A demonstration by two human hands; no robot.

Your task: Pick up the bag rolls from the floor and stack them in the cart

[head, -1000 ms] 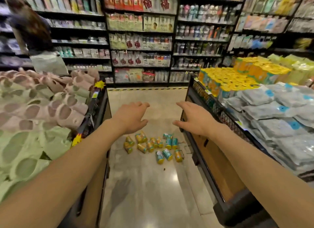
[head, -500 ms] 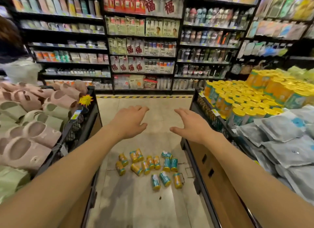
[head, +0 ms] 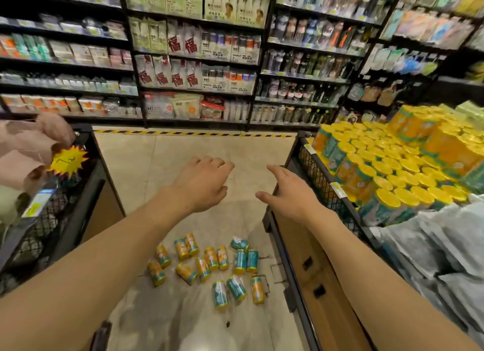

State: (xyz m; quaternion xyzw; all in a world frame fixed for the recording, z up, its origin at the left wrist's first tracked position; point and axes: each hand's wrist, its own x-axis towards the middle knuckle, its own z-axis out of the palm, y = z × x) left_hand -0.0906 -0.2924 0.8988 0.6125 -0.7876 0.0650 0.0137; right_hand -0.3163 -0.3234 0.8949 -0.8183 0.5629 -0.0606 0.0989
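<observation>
Reaching forward over the aisle, the left hand (head: 203, 184) hangs in the air with its fingers loosely curled downward and nothing in its grasp. At its 3 o'clock, apart from it, the right hand (head: 290, 196) is spread with relaxed fingers, also grasping nothing; it is seen just against the near corner of the cart (head: 318, 179), though whether it touches the rim cannot be told.

At 6 o'clock from both hands, the bag rolls (head: 209, 267) lie scattered on the tiled floor (head: 183, 151), well below the palms. Most are yellow-orange with teal ends; a few at the right of the cluster are mostly teal. They lie on their sides, several touching one another, close to the wooden base of the cart.

Inside the cart, at 3 o'clock, more yellow-topped rolls (head: 392, 167) stand upright in tight rows behind the black mesh wall, and grey pouches (head: 432, 246) are heaped at 4 o'clock. At 9 o'clock a second black bin (head: 78, 193) holds pink slippers (head: 28, 146) and carries a yellow star-shaped tag (head: 68, 161). At 12 o'clock, past a yellow-and-black striped line (head: 193, 133), stocked shelves (head: 196, 62) fill the background.
</observation>
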